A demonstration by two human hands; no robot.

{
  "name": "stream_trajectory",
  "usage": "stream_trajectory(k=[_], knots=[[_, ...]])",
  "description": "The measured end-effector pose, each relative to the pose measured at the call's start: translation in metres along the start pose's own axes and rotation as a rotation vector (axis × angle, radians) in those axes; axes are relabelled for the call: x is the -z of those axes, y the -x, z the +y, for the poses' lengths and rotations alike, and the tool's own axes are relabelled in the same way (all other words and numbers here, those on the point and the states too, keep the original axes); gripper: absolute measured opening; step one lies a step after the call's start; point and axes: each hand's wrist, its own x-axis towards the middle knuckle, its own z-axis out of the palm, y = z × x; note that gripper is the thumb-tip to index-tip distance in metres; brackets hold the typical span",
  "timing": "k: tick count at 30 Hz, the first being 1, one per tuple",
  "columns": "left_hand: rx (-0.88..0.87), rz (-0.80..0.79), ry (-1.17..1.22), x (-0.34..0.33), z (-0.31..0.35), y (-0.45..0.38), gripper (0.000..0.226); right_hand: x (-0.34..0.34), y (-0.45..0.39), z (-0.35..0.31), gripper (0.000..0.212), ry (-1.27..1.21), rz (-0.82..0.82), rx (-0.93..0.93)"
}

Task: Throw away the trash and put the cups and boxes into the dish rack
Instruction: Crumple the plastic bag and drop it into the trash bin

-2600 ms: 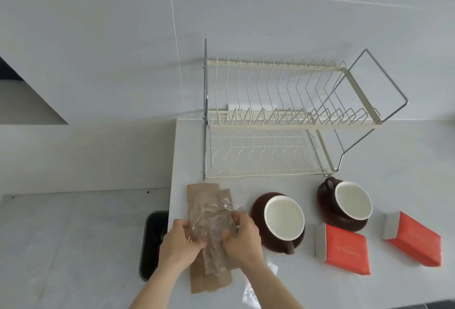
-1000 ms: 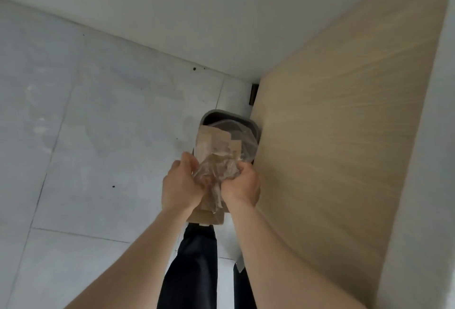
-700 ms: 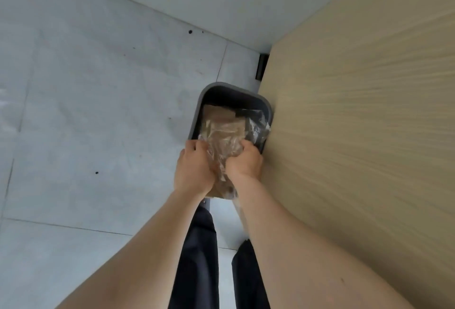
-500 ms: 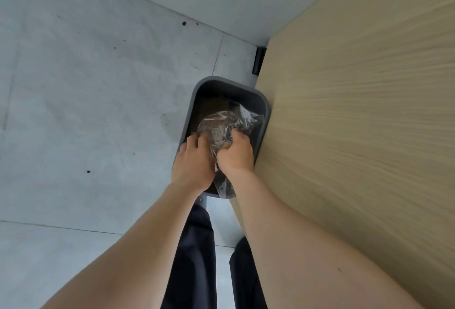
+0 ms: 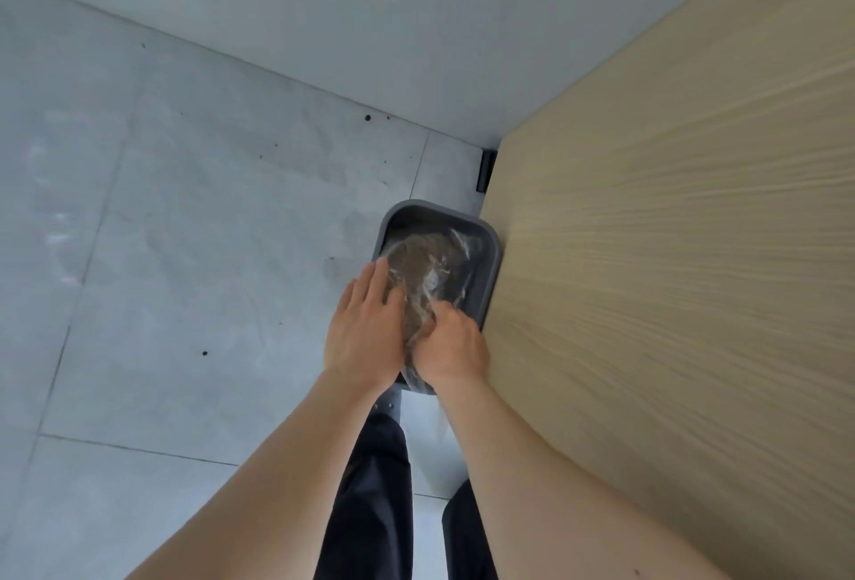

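The crumpled trash (image 5: 428, 269), brown paper and clear plastic, sits in the dark bin (image 5: 491, 274) on the floor beside the wooden cabinet (image 5: 671, 255). The left hand (image 5: 365, 325) lies flat and open on it. The right hand (image 5: 451, 348) has its fingers curled into the plastic.

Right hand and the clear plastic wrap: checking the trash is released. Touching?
Touching. Head view shows right hand fingers curled into the plastic wrap over the bin.
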Motion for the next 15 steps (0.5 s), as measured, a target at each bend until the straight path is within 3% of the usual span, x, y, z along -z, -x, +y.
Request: stream_trajectory(k=[5,15], knots=[[-0.045,-0.057,-0.021,-0.016,-0.006,0.002,0.053,-0.034,-0.01,0.008,0.045,0.051,-0.237,0.072],[-0.214,-0.111,-0.279,-0.065,-0.034,-0.013,0.046,-0.092,-0.063,0.039,0.061,0.16,-0.255,0.118]])
